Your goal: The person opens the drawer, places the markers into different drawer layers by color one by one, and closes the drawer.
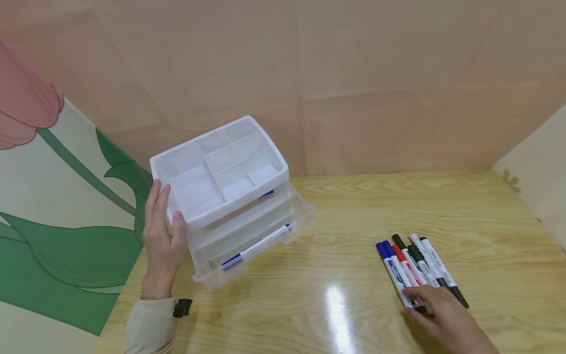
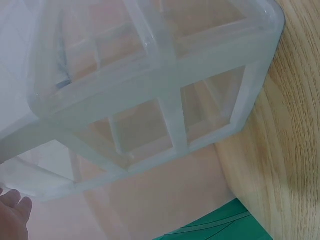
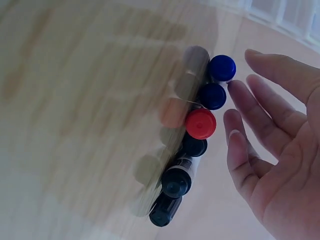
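A white plastic organizer box stands on the table, tilted in view, with divided compartments on top. My left hand touches its left front corner, fingers extended along the side and thumb at the front. Below the top, a clear drawer is pulled out, with a blue-and-white marker lying in it. At the right, several markers with blue, red and black caps lie side by side, among them a red marker. Over their near ends is my right hand, its fingers loosely bent beside the blue marker.
The wood-grain table meets a pinkish-brown covered wall behind the box. To the left is a panel with green leaves and a pink flower. A bright light reflection shows on the tabletop between the drawer and the markers.
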`<state>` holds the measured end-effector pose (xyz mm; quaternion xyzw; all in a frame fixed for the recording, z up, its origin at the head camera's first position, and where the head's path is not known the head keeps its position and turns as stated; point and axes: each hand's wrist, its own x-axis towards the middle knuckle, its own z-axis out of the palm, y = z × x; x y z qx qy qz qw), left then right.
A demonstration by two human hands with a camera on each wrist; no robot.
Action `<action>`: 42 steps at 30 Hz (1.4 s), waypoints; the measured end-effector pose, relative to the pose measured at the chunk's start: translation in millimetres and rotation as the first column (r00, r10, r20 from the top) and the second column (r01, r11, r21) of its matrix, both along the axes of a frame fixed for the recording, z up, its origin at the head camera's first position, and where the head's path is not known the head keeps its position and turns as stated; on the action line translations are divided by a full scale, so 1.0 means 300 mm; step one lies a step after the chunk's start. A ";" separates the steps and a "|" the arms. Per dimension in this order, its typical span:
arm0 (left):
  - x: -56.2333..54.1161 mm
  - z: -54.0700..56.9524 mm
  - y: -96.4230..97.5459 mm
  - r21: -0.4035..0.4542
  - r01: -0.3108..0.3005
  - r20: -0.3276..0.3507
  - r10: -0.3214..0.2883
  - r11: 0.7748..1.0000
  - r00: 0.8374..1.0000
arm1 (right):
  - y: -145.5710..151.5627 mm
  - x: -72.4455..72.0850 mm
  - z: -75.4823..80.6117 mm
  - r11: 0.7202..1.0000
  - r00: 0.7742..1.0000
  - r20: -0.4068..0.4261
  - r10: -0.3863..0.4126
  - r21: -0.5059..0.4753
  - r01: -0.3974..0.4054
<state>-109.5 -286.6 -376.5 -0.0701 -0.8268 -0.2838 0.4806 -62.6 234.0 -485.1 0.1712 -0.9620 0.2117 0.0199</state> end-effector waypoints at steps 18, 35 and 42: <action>-0.005 -0.004 -0.001 0.003 0.005 -0.021 -0.004 1.000 1.000 | -0.030 -0.018 0.010 0.999 0.985 0.174 -0.016 0.045 0.009; 0.000 -0.005 0.000 0.010 0.002 0.005 -0.002 1.000 1.000 | -0.059 -0.016 0.014 0.989 0.998 0.057 -0.002 0.145 -0.006; -0.005 -0.008 -0.001 0.006 0.002 -0.007 -0.002 1.000 1.000 | -0.062 -0.010 0.011 0.996 0.999 -0.041 0.025 0.090 -0.021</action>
